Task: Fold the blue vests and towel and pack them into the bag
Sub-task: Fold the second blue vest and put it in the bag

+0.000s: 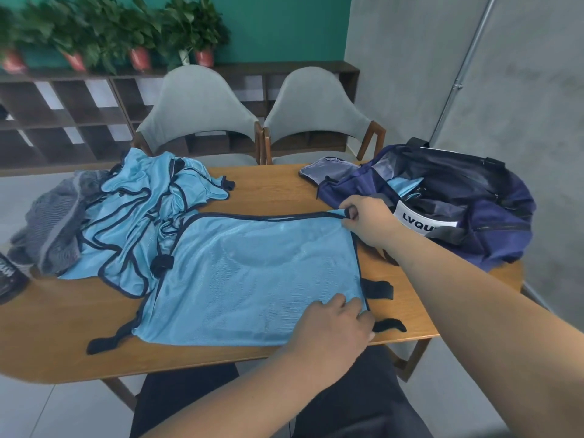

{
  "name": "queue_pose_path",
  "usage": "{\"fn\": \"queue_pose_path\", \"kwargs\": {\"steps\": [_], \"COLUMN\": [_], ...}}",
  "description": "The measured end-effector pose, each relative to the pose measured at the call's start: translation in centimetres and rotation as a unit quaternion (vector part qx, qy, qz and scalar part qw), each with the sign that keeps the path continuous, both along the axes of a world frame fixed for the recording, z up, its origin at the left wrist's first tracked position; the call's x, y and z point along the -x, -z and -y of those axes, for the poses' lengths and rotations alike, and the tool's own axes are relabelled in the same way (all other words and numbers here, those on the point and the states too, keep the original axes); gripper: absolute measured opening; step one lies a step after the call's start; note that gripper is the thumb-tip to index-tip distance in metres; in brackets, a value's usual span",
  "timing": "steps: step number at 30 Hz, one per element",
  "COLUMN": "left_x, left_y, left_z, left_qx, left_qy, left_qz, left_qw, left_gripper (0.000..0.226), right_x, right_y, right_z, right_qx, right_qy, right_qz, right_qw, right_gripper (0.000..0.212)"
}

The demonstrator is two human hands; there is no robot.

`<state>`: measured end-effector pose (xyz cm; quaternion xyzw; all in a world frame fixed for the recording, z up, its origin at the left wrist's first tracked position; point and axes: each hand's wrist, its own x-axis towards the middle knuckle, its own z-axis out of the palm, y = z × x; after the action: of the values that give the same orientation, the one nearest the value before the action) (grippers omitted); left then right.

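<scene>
A light blue mesh vest with dark trim lies spread flat on the wooden table. My right hand pinches its far right corner. My left hand grips its near right corner at the table's front edge. Black straps stick out from the vest's right and left edges. A heap of more blue vests lies at the left, with a grey striped towel beside it. The open navy bag sits at the right, with some blue fabric inside.
Two grey chairs stand behind the table. A dark object sits at the table's left edge. Shelves with potted plants line the back wall. My dark-clothed legs show below the table's front edge.
</scene>
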<state>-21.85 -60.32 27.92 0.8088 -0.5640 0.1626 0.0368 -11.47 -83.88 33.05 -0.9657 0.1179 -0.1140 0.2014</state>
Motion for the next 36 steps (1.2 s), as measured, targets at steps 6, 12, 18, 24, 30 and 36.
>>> {"fn": "queue_pose_path", "kwargs": {"steps": [6, 12, 18, 24, 30, 36], "left_x": [0.7, 0.8, -0.3, -1.3, -2.1, -4.0], "left_y": [-1.6, -6.3, -8.7, -8.2, -6.6, -3.5], "left_z": [0.1, -0.9, -3.6, -8.0, -12.8, -16.9], "left_qx": [0.132, 0.3, 0.435, 0.585, 0.642, 0.662], "left_qy": [-0.032, -0.089, -0.183, -0.237, -0.31, -0.395], "left_qz": [-0.168, -0.367, -0.511, -0.549, -0.551, -0.563], "left_qw": [0.976, 0.876, 0.719, 0.548, 0.434, 0.298], "left_gripper": [0.021, 0.011, 0.017, 0.012, 0.005, 0.009], "right_x": [0.5, -0.2, -3.4, -7.9, -12.4, -14.9], "right_y": [-0.8, -3.5, -5.4, -5.5, -3.2, 0.5], "right_z": [0.0, 0.4, -1.7, -8.6, -16.4, -21.8], "right_qx": [-0.032, 0.008, -0.106, -0.261, -0.292, -0.264], "right_qy": [0.044, 0.112, 0.116, 0.078, 0.038, 0.018], "right_qz": [0.029, 0.003, 0.036, 0.054, 0.015, -0.049], "right_qw": [0.998, 0.994, 0.987, 0.961, 0.955, 0.963], "right_gripper": [0.024, 0.014, 0.023, 0.014, 0.009, 0.006]}}
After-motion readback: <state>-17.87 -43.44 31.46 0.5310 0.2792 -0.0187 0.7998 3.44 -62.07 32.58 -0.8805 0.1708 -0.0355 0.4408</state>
